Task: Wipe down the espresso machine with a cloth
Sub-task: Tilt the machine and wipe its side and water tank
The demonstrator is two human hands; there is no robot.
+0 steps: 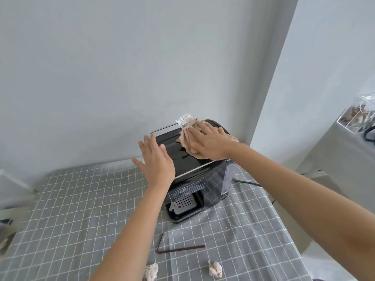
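My right hand point(209, 141) lies flat and open on the cloth point(190, 142), fingers spread and pressing it onto the glossy black top of the espresso machine point(194, 173). I am not gripping the cloth, only pinning it under my palm. The machine stands on the checked worktop point(81, 209), close to the wall, and the cloth covers the far right part of its lid, just beside the paper label point(184, 120) sticking up at the back edge.

My left hand point(156, 161) is open too, with nothing in it. It sits at the near left corner of the top, fingers pointing towards the thin metal rail point(162, 129). I cannot tell whether it actually rests on the machine or hovers just above.

To do this stroke well, I think I should bear down with the left hand so the machine does not skid on the fabric. Then I should draw the cloth in long overlapping passes from the back edge towards me, since a shiny surface like this shows every streak. I want my palm to stay flat so the cloth does not bunch. The label looks loosely fixed, so I would work round it rather than snag it. The front, the sides and the drip tray point(183, 205) look to be still ahead of me.
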